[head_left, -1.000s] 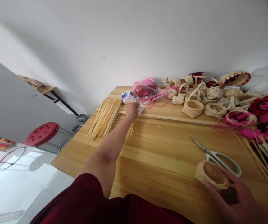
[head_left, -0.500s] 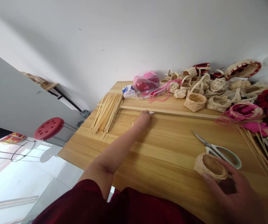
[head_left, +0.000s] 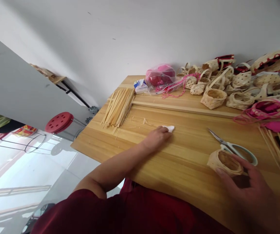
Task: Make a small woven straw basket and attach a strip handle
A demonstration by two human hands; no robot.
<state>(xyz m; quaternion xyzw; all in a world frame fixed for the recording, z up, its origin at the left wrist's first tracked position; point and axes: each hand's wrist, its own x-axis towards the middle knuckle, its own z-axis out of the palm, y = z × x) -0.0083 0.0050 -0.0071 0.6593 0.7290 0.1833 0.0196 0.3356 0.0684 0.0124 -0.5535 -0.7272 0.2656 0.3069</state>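
Woven basket (head_left: 225, 163), held in R hand (head_left: 248, 191)

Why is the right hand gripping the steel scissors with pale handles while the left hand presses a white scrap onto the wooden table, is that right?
No. In the head view, the right hand is on a small woven tan basket, not the steel scissors with pale handles, which lie just beyond it. The left hand on the white scrap is right.

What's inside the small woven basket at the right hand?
The woven basket shows only its tan inner wall; the rim hides the bottom, so contents there can't be seen.
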